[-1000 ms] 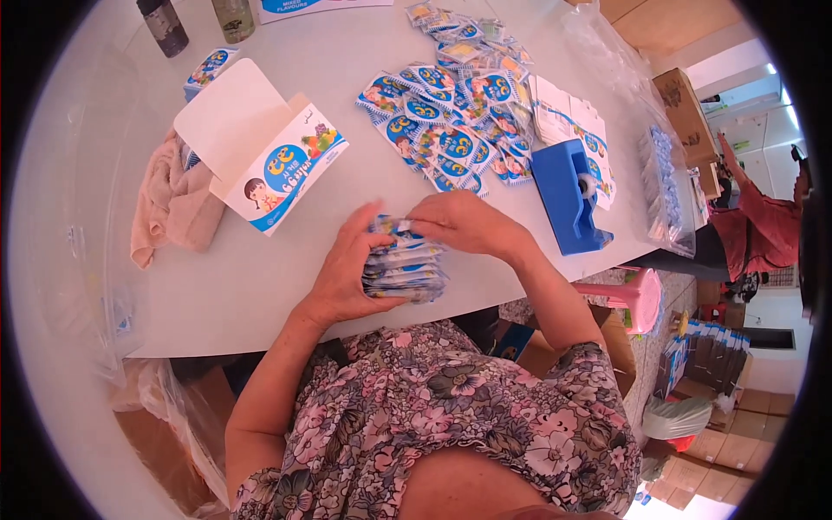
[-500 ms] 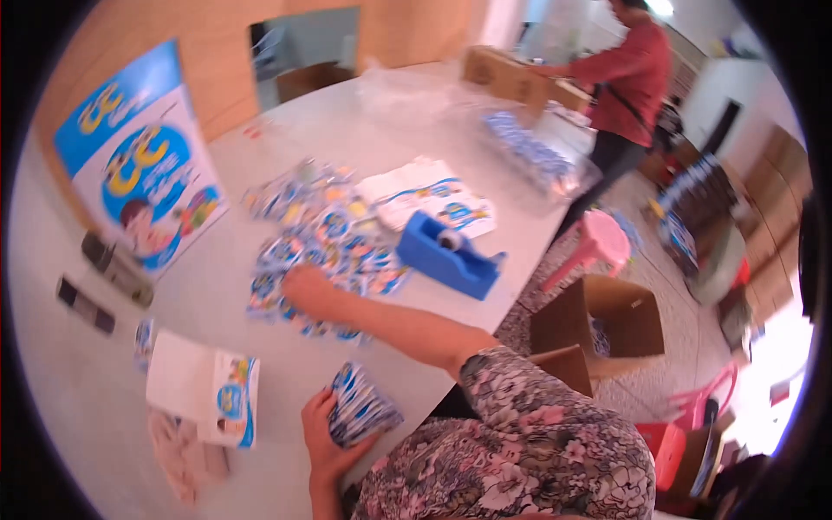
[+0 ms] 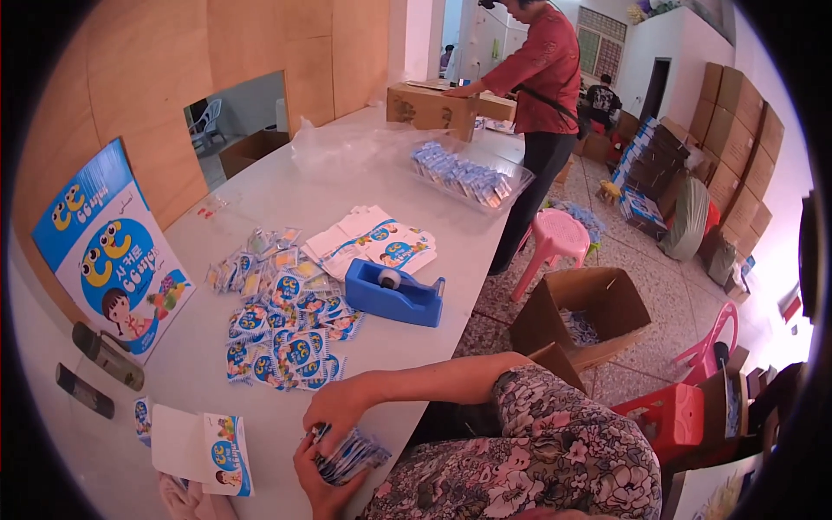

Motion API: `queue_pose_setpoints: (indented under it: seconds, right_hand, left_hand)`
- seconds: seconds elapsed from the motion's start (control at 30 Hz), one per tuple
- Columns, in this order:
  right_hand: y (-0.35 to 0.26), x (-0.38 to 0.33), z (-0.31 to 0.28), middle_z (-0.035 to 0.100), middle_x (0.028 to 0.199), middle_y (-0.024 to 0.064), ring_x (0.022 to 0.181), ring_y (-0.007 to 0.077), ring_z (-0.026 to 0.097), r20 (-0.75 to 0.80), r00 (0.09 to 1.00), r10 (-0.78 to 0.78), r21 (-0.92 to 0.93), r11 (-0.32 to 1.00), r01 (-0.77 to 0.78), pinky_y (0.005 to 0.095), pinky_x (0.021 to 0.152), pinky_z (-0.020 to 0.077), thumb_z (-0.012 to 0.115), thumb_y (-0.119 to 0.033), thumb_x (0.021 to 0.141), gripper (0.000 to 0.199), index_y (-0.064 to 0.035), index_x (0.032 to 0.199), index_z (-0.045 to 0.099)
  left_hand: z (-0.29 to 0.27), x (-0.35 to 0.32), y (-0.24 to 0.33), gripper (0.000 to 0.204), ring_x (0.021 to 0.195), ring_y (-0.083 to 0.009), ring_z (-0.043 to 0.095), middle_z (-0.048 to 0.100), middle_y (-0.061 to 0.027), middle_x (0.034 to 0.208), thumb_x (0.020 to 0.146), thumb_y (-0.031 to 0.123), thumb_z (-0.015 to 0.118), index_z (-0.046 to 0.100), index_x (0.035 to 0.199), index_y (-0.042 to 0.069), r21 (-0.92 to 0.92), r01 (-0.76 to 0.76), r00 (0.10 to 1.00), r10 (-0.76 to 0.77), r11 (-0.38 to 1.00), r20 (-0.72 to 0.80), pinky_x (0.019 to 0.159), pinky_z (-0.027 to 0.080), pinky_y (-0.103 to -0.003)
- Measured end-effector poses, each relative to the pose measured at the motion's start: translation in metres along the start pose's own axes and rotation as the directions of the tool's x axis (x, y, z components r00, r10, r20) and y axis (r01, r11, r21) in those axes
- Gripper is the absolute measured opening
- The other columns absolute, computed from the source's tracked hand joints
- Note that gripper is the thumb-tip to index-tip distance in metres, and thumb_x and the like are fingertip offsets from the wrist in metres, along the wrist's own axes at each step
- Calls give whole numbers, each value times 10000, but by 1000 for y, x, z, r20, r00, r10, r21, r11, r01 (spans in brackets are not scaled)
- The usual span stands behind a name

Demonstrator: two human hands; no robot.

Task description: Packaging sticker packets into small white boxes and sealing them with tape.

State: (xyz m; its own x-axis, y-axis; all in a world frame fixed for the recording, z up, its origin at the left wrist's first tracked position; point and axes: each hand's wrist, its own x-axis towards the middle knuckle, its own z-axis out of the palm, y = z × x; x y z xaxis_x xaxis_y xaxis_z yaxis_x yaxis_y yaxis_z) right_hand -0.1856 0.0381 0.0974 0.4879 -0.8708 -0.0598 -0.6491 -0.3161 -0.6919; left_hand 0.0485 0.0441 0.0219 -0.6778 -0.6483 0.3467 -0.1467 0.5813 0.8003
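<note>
At the table's near edge my left hand (image 3: 316, 481) is closed round a stack of small blue-and-white sachets (image 3: 355, 459), standing side by side. Over the top of that stack bends my right hand (image 3: 336, 407), fingers together on a sachet at its left end; the fingertips are partly hidden. Beyond them a loose pile of sachets (image 3: 295, 347) lies spread on the table, printed blue and white, some clear with yellow contents. To the left an unfolded white carton (image 3: 227, 459) rests on a pink cloth (image 3: 186, 501), with a single sachet (image 3: 142, 420) beside it.
A blue tape dispenser (image 3: 394, 295) and flat cartons (image 3: 373, 243) lie behind the pile. A clear tray of sachets (image 3: 468, 178) stands farther back. A person in red (image 3: 546, 69) handles a cardboard box (image 3: 429, 108). Pink stool (image 3: 555, 234) and open box (image 3: 598, 312) stand on the floor.
My right hand has come back from the sachet pile to the stack in my left hand. The view has shifted, and the left hand still holds the stack.
</note>
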Motion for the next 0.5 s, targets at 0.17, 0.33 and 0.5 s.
queue_pose_setpoints:
  seconds: [0.17, 0.33, 0.5]
  right_hand:
    - [-38, 4, 30, 700, 934, 202, 858, 362, 681, 110, 994, 8, -383, 923, 35, 420, 747, 509, 910, -495, 458, 889, 29, 1115, 621]
    - [-36, 0, 39, 660, 1040, 229, 939, 412, 654, 136, 991, 16, -380, 924, 37, 446, 817, 493, 958, -417, 346, 1268, 6, 1394, 382]
    - [-31, -1, 39, 586, 1196, 265, 1076, 422, 581, 178, 983, 34, -396, 917, 41, 449, 896, 459, 958, -376, 346, 1447, 22, 1519, 210]
  left_hand:
    - [6, -6, -14, 984, 1286, -328, 463, 440, -195, 1364, 477, 249, 967, 421, 1264, 23, -205, 124, 992, -129, 971, -10, 1077, 388, -437]
    - [8, -12, -23, 1052, 1283, -328, 455, 374, -191, 1403, 472, 228, 968, 336, 1297, 65, -92, 117, 991, -123, 989, -62, 1089, 372, -437]
    - [11, -11, -26, 1069, 1257, -318, 462, 375, -190, 1400, 580, 244, 937, 290, 1410, 55, -40, -34, 996, 31, 999, -79, 1035, 407, -432]
